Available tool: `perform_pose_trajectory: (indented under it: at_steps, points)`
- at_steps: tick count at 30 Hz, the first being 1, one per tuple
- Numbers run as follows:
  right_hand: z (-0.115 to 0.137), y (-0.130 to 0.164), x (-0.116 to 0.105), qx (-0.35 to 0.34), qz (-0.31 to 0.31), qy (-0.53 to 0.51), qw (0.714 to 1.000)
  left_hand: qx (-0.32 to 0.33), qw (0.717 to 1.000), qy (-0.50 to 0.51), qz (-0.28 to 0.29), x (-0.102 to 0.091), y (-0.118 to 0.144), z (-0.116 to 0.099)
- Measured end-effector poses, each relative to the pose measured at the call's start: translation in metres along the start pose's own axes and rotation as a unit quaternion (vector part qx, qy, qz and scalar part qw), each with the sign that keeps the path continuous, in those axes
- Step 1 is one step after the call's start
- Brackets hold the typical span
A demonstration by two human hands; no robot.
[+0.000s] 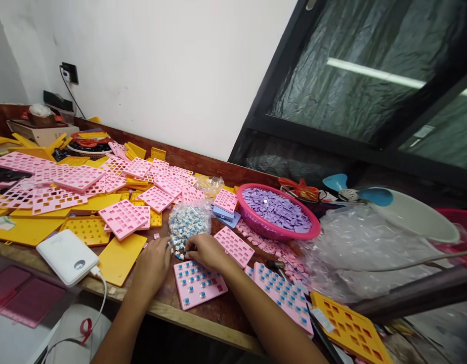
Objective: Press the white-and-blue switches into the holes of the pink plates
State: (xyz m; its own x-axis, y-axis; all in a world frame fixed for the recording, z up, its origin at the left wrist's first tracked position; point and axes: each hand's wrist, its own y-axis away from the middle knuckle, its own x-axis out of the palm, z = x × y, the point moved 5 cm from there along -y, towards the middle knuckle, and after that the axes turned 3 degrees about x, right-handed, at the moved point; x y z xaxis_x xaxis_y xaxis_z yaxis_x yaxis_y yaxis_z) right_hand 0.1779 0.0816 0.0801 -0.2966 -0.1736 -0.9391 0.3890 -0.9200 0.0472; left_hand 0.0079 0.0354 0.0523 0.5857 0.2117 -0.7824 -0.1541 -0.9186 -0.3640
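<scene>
A workshop, clearly: pink plates (79, 177) crowd the bench (161, 284) at eleven o'clock, blue-and-white parts (185, 225) fill a bag (208, 217) at twelve.

No readable lettering, numbers or signs anywhere, even on the white cabled device (64, 255).

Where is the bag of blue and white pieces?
In the head view, the bag lies left of centre, just beyond the left hand and right hand.

Two hands (153, 260) (206, 251), one bag of switches (189, 221), one wall socket (74, 72), one power bank (64, 255)
</scene>
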Motion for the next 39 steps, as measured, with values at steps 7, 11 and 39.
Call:
perform_pose_trajectory:
  at_steps: [7, 11, 39]
  points:
    - [-0.047, 0.081, -0.038, -0.045, -0.056, -0.116, 0.991, 0.134, 0.980, 0.138, 0.060, 0.018, 0.028, -0.079]
    - [-0.061, 0.122, -0.023, -0.051, -0.043, -0.165, 0.984, 0.158, 0.976, 0.059, 0.135, 0.047, 0.031, -0.106]
    - [-0.049, 0.139, 0.000, -0.149, -0.121, -0.014, 0.981, 0.178, 0.976, -0.094, 0.081, 0.058, 0.032, -0.123]
